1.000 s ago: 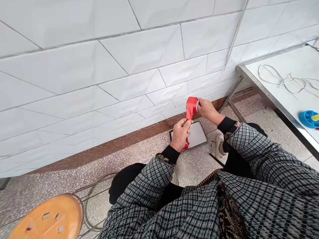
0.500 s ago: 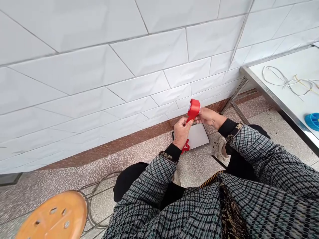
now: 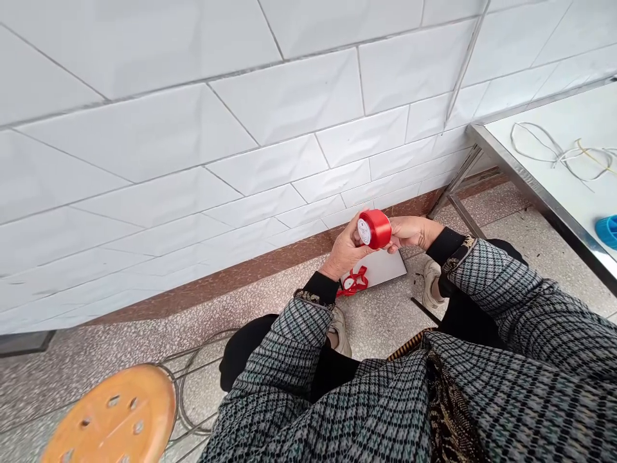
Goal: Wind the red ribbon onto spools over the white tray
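A red ribbon spool [image 3: 375, 229] with a white label face is held out in front of me, above the floor by the tiled wall. My left hand [image 3: 345, 252] curls around its left side, and my right hand [image 3: 409, 232] grips its right side. A loose tangle of red ribbon [image 3: 353, 282] hangs below my left hand, over a white flat board [image 3: 383, 268] lying on the floor. Both sleeves are grey checked fabric.
An orange round stool [image 3: 110, 419] with a wire frame stands at the lower left. A steel-edged white table [image 3: 554, 151] at the right carries loose cords [image 3: 554, 152] and a blue plastic item [image 3: 607, 230]. White tiled wall ahead, speckled floor below.
The spool came down and turned its white label face toward me. The stretched ribbon strip between my hands is gone; the ribbon now hangs bunched below my left hand.
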{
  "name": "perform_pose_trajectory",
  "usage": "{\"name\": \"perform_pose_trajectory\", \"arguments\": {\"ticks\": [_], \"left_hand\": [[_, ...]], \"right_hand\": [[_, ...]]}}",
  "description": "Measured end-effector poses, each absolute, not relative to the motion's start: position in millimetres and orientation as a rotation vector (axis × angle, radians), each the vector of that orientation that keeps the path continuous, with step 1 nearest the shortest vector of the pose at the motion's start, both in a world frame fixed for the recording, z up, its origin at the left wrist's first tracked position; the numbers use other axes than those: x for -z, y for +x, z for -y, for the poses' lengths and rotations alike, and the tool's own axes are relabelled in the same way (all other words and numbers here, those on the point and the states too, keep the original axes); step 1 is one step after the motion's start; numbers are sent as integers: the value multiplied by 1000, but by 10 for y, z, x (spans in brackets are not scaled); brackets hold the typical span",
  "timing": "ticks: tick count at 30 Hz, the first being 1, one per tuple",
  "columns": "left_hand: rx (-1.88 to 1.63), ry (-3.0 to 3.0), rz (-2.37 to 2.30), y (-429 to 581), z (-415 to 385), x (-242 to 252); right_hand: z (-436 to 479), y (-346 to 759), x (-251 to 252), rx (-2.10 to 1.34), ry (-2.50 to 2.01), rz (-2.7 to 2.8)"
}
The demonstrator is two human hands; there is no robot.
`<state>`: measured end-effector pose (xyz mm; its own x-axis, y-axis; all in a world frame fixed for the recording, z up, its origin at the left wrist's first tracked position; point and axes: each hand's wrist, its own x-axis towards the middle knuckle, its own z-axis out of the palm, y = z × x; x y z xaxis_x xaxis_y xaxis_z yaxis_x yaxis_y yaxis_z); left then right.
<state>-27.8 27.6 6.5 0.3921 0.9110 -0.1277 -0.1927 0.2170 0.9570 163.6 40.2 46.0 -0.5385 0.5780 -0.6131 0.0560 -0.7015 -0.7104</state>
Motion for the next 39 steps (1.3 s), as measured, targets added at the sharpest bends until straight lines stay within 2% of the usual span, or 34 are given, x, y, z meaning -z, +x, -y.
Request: {"name": "perform_pose_trajectory", "arguments": {"ticks": [6, 9, 15, 20, 25, 31, 39], "left_hand": [[-937, 1039, -788, -284, -276, -12], [-929, 961, -765, -282, -247, 47], [-845, 776, -696, -212, -162, 136], [-802, 732, -645, -160, -117, 125], [-800, 761, -687, -139, -111, 88], [-921, 931, -842, -142, -92, 38], [-999, 985, -880, -133, -79, 19]], "right_hand": [[-411, 1631, -451, -2192, -1366, 1147], [-444, 1667, -445, -1878, -1471, 1338], [-524, 1740, -316, -967, -1383, 1889], [-488, 1744, -383, -719, -1450, 2112], [-466, 1755, -517, -426, -1769, 2236], [-615, 1871, -485, -319, -2085, 2132], [-686, 1866, -402, -454, -2134, 2021]]}}
